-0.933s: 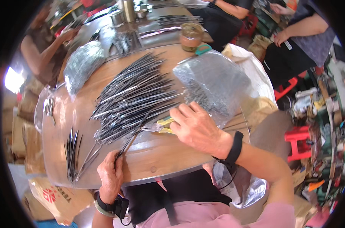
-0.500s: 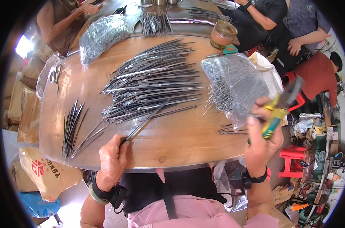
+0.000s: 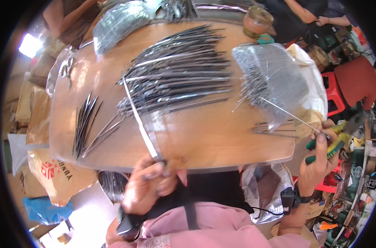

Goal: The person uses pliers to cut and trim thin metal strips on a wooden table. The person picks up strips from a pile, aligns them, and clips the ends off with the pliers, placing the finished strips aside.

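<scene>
So, left hand (image 3: pixel 148 184) pinches a strip (image 3: pixel 141 125) by its near end — far tip by the strip pile (image 3: pixel 183 66). Right hand (image 3: pixel 318 167) clamped around green-yellow pliers (image 3: pixel 339 143), fingers also gripping a thin wire (image 3: pixel 290 115) angled toward the plastic bag (image 3: pixel 279 70).

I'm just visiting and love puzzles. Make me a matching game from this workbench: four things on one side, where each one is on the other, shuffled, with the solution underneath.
Things
1. Scissors
2. Pliers
3. Large pile of dark strips
4. Single long strip

Places
A. In the grip of the person's right hand
B. Around the middle of the table
C. In the grip of the person's left hand
D. Near the table's left edge

Right pairs: 1-D, 2-A, 3-B, 4-C
</scene>
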Action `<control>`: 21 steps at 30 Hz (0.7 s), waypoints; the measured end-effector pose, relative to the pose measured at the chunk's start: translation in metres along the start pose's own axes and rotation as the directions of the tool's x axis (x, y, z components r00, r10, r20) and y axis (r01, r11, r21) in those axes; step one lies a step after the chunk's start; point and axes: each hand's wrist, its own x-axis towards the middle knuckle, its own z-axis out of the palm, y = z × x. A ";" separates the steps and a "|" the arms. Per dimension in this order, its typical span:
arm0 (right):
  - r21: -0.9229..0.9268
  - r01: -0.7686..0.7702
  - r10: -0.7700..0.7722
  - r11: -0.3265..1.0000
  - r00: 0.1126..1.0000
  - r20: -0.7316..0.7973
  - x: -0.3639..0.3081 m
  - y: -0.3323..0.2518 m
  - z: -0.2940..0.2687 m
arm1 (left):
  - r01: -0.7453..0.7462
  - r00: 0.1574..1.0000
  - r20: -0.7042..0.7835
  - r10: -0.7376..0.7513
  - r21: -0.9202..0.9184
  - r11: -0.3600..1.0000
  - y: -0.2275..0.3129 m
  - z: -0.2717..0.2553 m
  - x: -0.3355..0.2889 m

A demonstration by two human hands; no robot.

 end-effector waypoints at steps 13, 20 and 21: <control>-0.050 0.102 -0.095 0.994 0.989 0.117 -0.013 0.011 -0.017 | 0.091 0.994 0.035 -0.104 0.267 0.959 -0.040 0.011 0.013; -0.451 0.300 -0.283 0.840 0.953 0.107 0.014 0.033 -0.027 | -0.005 0.999 -0.034 0.022 0.411 0.912 -0.050 0.000 0.017; -0.353 0.263 -0.254 0.898 0.964 0.072 0.015 0.019 -0.032 | 0.000 0.999 -0.031 0.015 0.427 0.904 -0.048 0.000 0.015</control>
